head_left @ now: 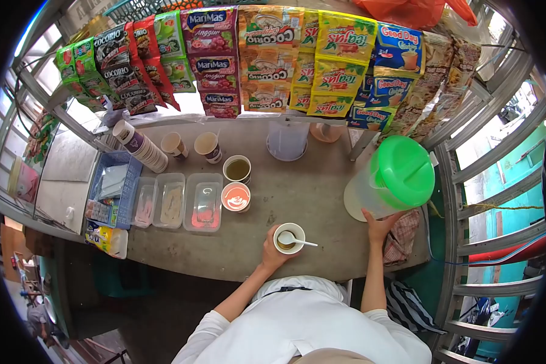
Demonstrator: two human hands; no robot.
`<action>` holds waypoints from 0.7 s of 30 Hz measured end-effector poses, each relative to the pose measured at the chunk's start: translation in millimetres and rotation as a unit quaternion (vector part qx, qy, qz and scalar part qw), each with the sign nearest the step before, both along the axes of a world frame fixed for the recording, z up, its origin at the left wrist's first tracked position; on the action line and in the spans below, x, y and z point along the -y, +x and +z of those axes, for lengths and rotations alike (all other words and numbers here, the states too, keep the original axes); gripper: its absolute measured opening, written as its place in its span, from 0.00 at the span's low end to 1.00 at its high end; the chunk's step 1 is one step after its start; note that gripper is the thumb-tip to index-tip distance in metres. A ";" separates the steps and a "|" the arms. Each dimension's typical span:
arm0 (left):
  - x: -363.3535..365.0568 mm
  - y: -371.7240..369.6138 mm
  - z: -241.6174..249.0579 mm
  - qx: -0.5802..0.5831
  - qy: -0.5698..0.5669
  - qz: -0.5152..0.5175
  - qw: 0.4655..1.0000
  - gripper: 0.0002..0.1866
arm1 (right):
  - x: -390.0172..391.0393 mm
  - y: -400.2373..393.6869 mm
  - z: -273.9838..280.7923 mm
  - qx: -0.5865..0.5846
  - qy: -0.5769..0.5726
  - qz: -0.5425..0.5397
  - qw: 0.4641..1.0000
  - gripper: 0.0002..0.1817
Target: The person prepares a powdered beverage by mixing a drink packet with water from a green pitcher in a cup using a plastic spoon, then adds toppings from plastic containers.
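Note:
My left hand (pixel 273 250) is wrapped round a paper cup (pixel 289 238) near the table's front edge. A white plastic spoon (pixel 299 241) rests in that cup, over a little dark liquid. At the right, my right hand (pixel 380 224) touches the lower front of a large translucent pitcher (pixel 359 197) with a green lid (pixel 404 172); its fingers are spread. Left of the middle stand a cup of dark liquid (pixel 236 169) and, just in front of it, a cup with a red and white top (pixel 236 197).
Sachet strips (pixel 267 60) hang across the back. Stacked cups (pixel 141 145), two more cups, plastic tubs (pixel 203 203) and a blue basket (pixel 112 182) stand at the left. A clear container (pixel 287 141) sits at the back. A checkered cloth (pixel 402 238) lies by the pitcher.

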State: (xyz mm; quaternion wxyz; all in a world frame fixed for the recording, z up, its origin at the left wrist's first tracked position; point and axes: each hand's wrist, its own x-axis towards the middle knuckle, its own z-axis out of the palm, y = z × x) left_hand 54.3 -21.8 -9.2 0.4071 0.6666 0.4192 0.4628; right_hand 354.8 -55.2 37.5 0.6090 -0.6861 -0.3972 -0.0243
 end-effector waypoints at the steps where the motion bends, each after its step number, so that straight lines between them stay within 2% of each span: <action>1: 0.8 -0.7 -2.5 0.001 -0.002 0.000 1.000 0.44 | 3.2 13.0 -6.7 -0.007 -0.022 0.011 1.000 0.70; 3: 1.1 -0.4 1.0 -0.020 0.008 0.009 1.000 0.46 | 8.4 33.3 -17.8 -0.019 -0.068 0.031 0.997 0.69; 6: -0.4 -0.5 6.1 -0.026 0.006 0.012 1.000 0.47 | 13.0 26.6 -14.4 0.086 -0.135 -0.055 0.986 0.64; 9: -0.7 0.2 4.8 -0.010 -0.001 0.012 1.000 0.47 | 19.3 -28.3 -4.0 0.034 -0.016 -0.159 0.987 0.56; 11: -0.8 1.2 3.5 0.001 -0.003 0.014 1.000 0.47 | 45.3 -60.7 -6.5 0.029 -0.143 -0.059 0.988 0.45; 12: -1.1 1.3 3.3 0.003 -0.003 0.015 1.000 0.47 | 43.6 -78.9 7.2 -0.006 -0.158 0.081 0.984 0.42; 13: -0.8 1.3 2.9 0.005 -0.004 0.015 1.000 0.47 | 42.6 -97.4 23.7 -0.042 -0.171 0.219 0.960 0.39; 15: -0.9 1.2 1.1 -0.009 0.002 0.018 1.000 0.49 | 37.3 -122.5 40.4 -0.220 -0.206 0.366 0.880 0.31; 18: -0.8 0.1 -6.5 -0.023 0.015 0.015 1.000 0.50 | 25.8 -139.6 42.1 -0.194 -0.210 0.387 0.876 0.19; 21: -0.3 -0.2 -7.2 -0.018 0.010 0.014 1.000 0.49 | 14.1 -139.6 52.4 -0.059 -0.167 0.399 0.900 0.08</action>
